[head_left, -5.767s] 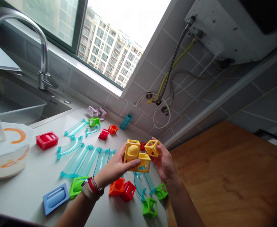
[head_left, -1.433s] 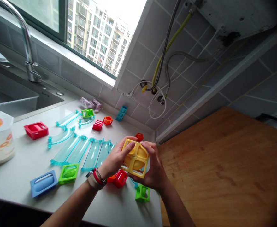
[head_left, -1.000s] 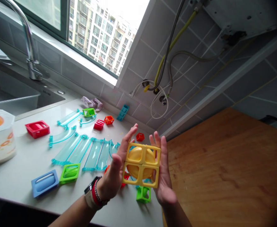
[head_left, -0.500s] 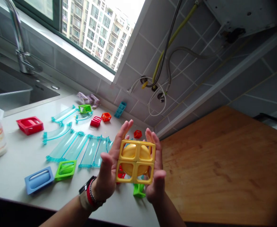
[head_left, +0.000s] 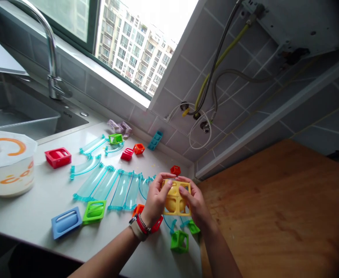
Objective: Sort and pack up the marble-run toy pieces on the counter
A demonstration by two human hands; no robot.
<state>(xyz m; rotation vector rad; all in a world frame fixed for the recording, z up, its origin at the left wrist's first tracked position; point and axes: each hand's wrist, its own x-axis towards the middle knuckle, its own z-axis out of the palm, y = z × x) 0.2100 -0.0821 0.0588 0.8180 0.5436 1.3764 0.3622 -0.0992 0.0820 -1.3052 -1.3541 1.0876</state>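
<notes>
Between both hands I hold a yellow toy block (head_left: 173, 204), an open frame with rounded shapes inside, raised above the counter. My left hand (head_left: 156, 197) grips its left side, thumb on the upper face. My right hand (head_left: 197, 202) is closed on the right side, its thumb also on the front. Below lie a green block (head_left: 179, 242), another green block (head_left: 194, 227) and clear teal track pieces, partly hidden by my hands. An orange block (head_left: 138, 210) and a red block (head_left: 158, 224) peek out beside my left wrist.
On the white counter (head_left: 105, 243) lie clear teal tracks (head_left: 116, 189), a blue block (head_left: 66, 222), a green block (head_left: 94, 212) and a red block (head_left: 58, 157). A lidded cup (head_left: 10, 166) stands left near the sink (head_left: 21, 104). A wooden board (head_left: 273, 216) is at right.
My fingers have closed in around the yellow block, thumbs now resting on its face; before, they were spread along its sides. The block appears farther away, and the view has shifted left.
</notes>
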